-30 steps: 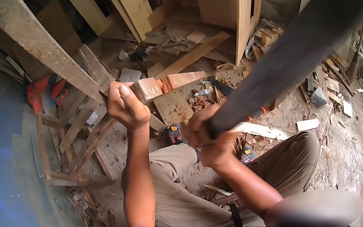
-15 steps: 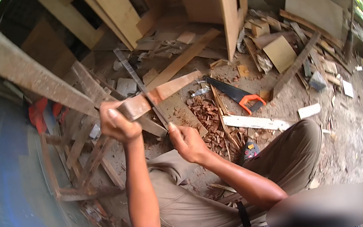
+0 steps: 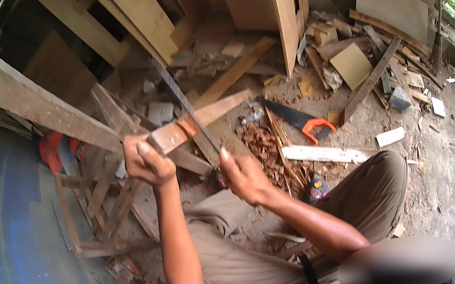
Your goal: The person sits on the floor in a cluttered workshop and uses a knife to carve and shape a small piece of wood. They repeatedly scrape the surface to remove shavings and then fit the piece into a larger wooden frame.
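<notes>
My left hand [image 3: 148,159] is closed around wood where the lower end of a long, weathered board [image 3: 37,99] meets a shorter reddish wooden piece [image 3: 207,115]. Whether the two are joined is hidden by the hand. My right hand [image 3: 246,176] grips the near end of a long, narrow, machete-like metal blade [image 3: 175,87], thumb laid along it. The blade slants away from me across the reddish piece, over a darker orange patch on its face. Its handle is hidden in the fist.
An orange-handled handsaw [image 3: 296,117] lies to the right, beside reddish wood chips [image 3: 262,151] and a white-painted strip [image 3: 327,153]. Leaning wooden frames [image 3: 108,205] crowd the left, near a blue wall [image 3: 11,228]. Scrap boards and an upright panel [image 3: 283,10] stand farther back.
My right hand has shifted slightly right, and the blade lies across the reddish piece a little farther right. The left hand keeps its hold; the long board's far end has dipped slightly.
</notes>
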